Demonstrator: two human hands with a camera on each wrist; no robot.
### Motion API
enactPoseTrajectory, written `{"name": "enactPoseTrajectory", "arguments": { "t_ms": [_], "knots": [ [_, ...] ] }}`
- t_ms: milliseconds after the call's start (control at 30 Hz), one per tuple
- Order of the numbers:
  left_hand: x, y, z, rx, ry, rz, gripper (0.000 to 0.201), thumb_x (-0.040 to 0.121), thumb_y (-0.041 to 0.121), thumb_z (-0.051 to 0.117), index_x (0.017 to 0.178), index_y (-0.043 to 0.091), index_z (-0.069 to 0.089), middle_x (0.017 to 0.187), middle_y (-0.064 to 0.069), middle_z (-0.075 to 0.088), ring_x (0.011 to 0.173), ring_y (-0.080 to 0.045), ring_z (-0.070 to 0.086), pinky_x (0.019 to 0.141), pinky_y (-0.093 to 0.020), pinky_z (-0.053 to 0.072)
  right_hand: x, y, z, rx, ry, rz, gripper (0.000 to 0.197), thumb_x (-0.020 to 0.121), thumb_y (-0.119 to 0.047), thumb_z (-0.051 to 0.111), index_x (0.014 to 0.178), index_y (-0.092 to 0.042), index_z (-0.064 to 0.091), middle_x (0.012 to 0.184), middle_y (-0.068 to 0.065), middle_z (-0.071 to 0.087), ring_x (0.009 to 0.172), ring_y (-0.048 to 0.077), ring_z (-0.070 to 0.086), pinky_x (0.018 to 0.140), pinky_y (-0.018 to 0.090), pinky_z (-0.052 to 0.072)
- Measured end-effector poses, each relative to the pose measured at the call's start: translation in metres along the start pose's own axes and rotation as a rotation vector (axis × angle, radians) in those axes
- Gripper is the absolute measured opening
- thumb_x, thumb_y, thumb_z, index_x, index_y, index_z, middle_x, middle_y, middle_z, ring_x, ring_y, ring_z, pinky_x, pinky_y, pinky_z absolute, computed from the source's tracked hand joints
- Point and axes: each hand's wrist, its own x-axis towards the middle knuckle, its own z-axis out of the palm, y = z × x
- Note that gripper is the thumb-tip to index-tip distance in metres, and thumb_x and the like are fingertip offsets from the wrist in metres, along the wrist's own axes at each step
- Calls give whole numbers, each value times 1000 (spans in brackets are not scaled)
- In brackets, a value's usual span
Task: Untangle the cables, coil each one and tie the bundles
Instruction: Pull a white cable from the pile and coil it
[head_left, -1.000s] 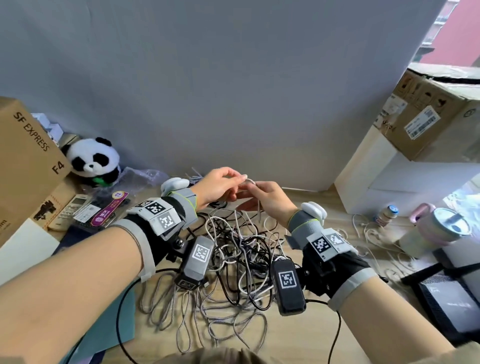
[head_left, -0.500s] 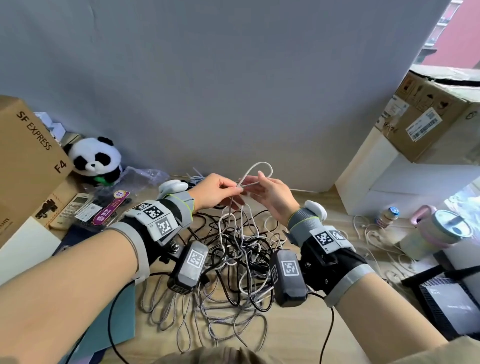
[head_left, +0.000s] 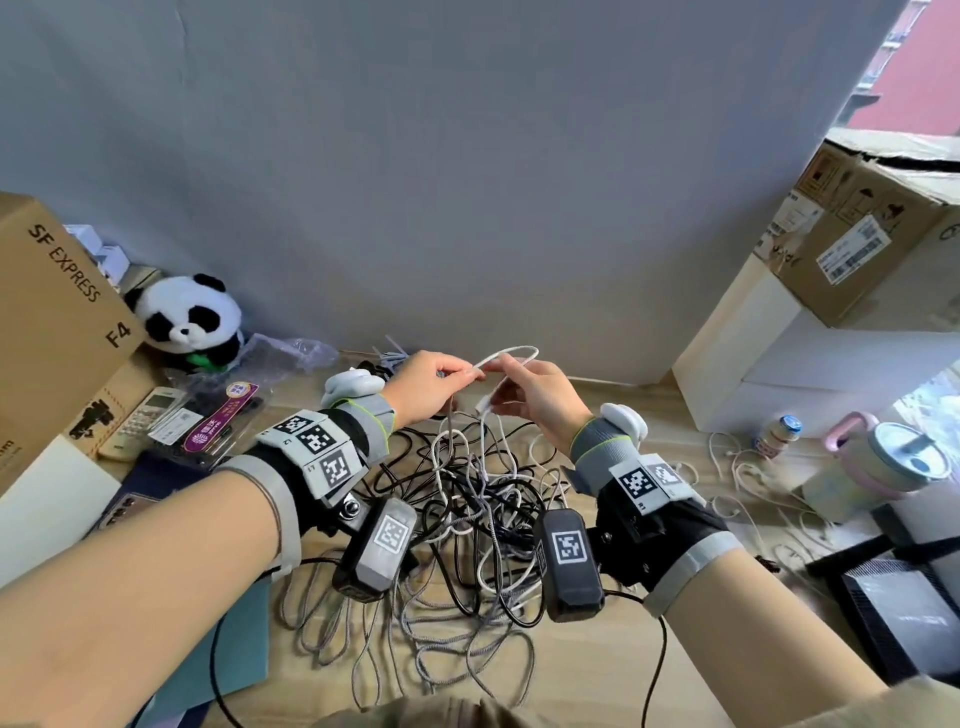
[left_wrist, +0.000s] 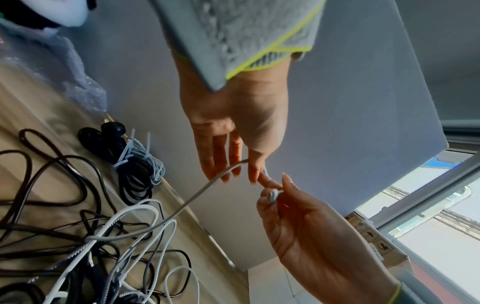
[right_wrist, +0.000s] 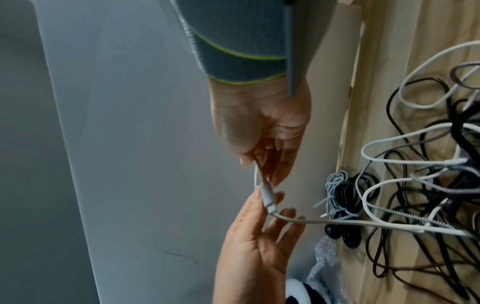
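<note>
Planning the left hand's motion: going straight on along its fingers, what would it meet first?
Probably the right hand: the left hand points at it, both pinching the thin white cable; depth is unclear.

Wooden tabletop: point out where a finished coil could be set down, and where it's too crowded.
Bare wood shows on the wooden tabletop near the front edge, between the tangled cables and the right forearm. A smaller strip lies by the backdrop, between the right hand and the white box. The middle is crowded, the left corner near the panda toy is cluttered, and thin white cords sprawl right.
</note>
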Motion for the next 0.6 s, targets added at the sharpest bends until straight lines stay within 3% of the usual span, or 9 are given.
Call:
{"name": "enactPoseTrajectory", "arguments": {
  "t_ms": [67, 133, 200, 300, 367, 433, 500, 533, 600],
  "knots": [
    [1, -2, 2, -71, -63, -30, 24, 96, 12, 50, 109, 1, 67, 92, -8, 65, 81, -10, 58, 76, -14, 43, 4, 6, 0, 45, 25, -41, 26, 99, -13, 49, 106, 8, 61, 73, 10, 63, 54, 10, 65, 54, 18, 53],
    [-1, 0, 3, -243, -143, -111, 24, 99, 10, 43, 106, 0, 64, 83, -11, 67, 74, -15, 64, 77, -21, 50, 6, 10, 0, -12, 62, -91, 24, 95, -13, 55, 102, 8, 64, 76, 9, 65, 54, 5, 64, 56, 15, 52],
    [-2, 4, 5, -395, -193, -186, 23, 100, 11, 40, 101, 2, 61, 70, -7, 62, 59, -12, 64, 63, -20, 54, 5, 11, 0, -113, 86, -148, 16, 92, -14, 61, 92, 1, 68, 76, 4, 65, 52, -4, 58, 53, 9, 44],
    [-3, 7, 8, -347, -269, -190, 24, 101, 12, 37, 92, 5, 59, 58, 2, 36, 41, -4, 38, 47, -13, 39, 4, 12, 4, -128, 85, -181, 15, 92, -19, 61, 91, -5, 67, 69, 0, 60, 52, -5, 54, 55, 9, 40],
    [-3, 8, 9, -343, -252, -186, 27, 102, 11, 32, 84, 10, 52, 56, 4, 31, 38, -1, 29, 45, -14, 33, 5, 17, 7, -74, 52, -121, 30, 95, -39, 52, 93, -13, 66, 77, 2, 62, 68, 4, 58, 66, 18, 44],
    [-2, 12, 9, -392, -187, -171, 29, 103, 15, 31, 78, 12, 45, 51, 8, 31, 36, -1, 27, 44, -16, 32, 5, 29, 11, 10, -61, 16, 55, 96, -60, 28, 98, -21, 66, 95, 5, 67, 90, 14, 63, 85, 30, 47],
    [1, 17, 7, -469, -115, -153, 32, 103, 17, 30, 74, 12, 41, 46, 10, 29, 34, -2, 23, 39, -15, 25, 1, 42, 16, -18, -226, 140, 72, 92, -67, 7, 101, -23, 64, 103, 1, 69, 106, 17, 61, 104, 40, 35],
    [4, 20, 4, -507, -91, -144, 32, 103, 17, 30, 73, 12, 40, 45, 10, 29, 34, -2, 21, 37, -14, 22, -1, 48, 19, -60, -294, 186, 77, 91, -67, 3, 102, -23, 64, 103, 0, 69, 110, 16, 60, 106, 42, 29],
    [8, 26, -2, -570, -48, -120, 32, 103, 15, 30, 73, 13, 38, 44, 11, 28, 33, -2, 19, 35, -12, 18, -6, 58, 21, -171, -348, 239, 73, 94, -64, 9, 94, -19, 66, 99, -2, 70, 106, 12, 61, 109, 41, 25]
  ]
}}
